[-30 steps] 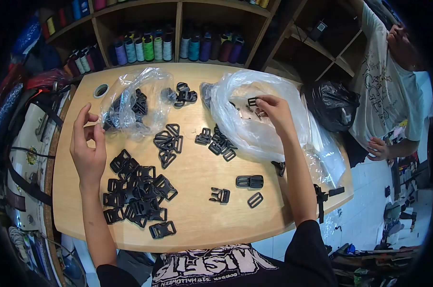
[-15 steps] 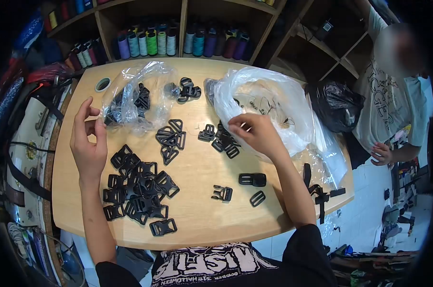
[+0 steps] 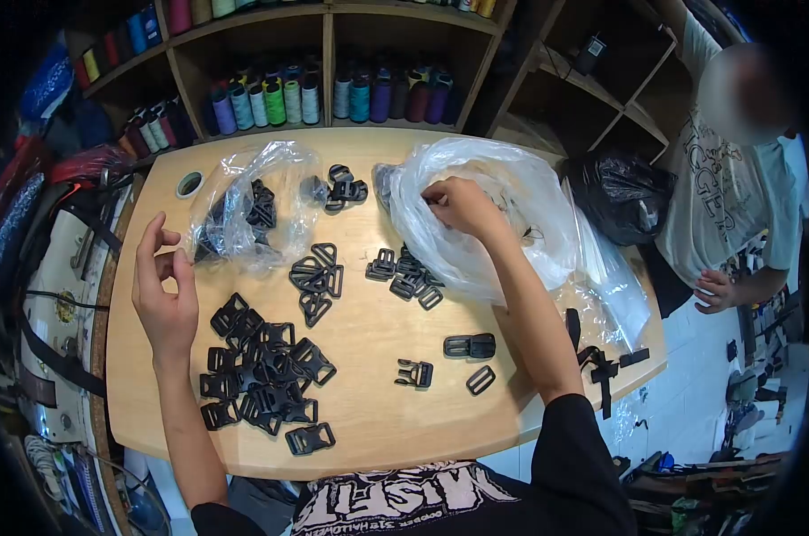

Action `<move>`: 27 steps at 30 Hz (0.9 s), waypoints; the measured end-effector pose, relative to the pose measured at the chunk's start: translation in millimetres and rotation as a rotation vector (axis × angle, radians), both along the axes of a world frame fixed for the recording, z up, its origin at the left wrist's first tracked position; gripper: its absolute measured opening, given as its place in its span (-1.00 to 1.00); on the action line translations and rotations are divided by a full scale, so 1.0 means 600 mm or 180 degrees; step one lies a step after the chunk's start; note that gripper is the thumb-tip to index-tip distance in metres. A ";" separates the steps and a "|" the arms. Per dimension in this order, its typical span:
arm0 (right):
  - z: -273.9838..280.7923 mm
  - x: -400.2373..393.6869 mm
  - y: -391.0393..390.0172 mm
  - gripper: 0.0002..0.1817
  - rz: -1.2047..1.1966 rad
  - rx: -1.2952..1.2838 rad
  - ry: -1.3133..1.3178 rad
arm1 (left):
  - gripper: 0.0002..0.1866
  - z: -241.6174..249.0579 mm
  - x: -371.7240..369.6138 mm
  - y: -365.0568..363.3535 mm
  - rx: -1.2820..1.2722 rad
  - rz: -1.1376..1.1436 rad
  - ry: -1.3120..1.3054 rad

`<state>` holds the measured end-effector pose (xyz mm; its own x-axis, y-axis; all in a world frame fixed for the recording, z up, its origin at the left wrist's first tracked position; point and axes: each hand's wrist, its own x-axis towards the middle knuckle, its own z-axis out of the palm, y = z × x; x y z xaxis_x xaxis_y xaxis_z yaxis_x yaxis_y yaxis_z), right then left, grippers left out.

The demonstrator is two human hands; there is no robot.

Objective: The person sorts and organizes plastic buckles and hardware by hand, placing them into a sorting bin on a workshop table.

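My right hand (image 3: 462, 205) reaches into the open clear plastic bag (image 3: 543, 255). Its fingers are bent together, and whatever is at the fingertips is hidden. Near the left side of the table, my left hand (image 3: 165, 290) hovers with loosely curved fingers apart and nothing in them. Beside it lies a heap of black side-release buckles (image 3: 266, 371). Black triangular rings (image 3: 315, 277) form a small group in the middle. Several black strap sliders (image 3: 404, 272) lie just below the bag. Closer to me are a single buckle part (image 3: 413, 373), a joined buckle (image 3: 469, 346) and an oval slider (image 3: 480, 380).
A second clear bag (image 3: 279, 210) holds black plastic parts, with a tape roll (image 3: 189, 185) beside it. More black parts (image 3: 342, 189) lie between the bags. Black straps (image 3: 604, 366) hang at the right edge. Another person (image 3: 730, 196) stands at the right, by a black bag (image 3: 623, 196).
My right hand has moved away from the sliders, up and into the clear bag. My left hand stays raised in nearly the same pose. The view has tilted slightly upward.
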<state>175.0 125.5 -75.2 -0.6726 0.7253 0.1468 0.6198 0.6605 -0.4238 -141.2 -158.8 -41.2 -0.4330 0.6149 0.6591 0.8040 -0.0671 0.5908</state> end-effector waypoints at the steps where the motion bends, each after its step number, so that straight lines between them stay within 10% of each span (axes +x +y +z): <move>1: 0.008 0.000 -0.002 -0.69 -0.0146 -0.0247 -0.0040 | -0.53 -0.001 -0.001 -0.001 0.0006 0.0011 0.0017; 15: 0.020 0.036 0.012 -0.61 -0.0508 -0.0144 0.0145 | -0.53 -0.002 0.001 -0.002 0.0018 0.0028 0.0091; 20: 0.043 0.068 -0.010 -0.69 -0.0439 -0.1712 0.1616 | -0.53 -0.002 0.003 0.000 0.0022 0.0010 0.0010; 27: 0.076 0.042 -0.093 -0.70 0.0101 -0.2254 0.1665 | -0.53 0.002 0.007 -0.001 0.0018 -0.0068 -0.0040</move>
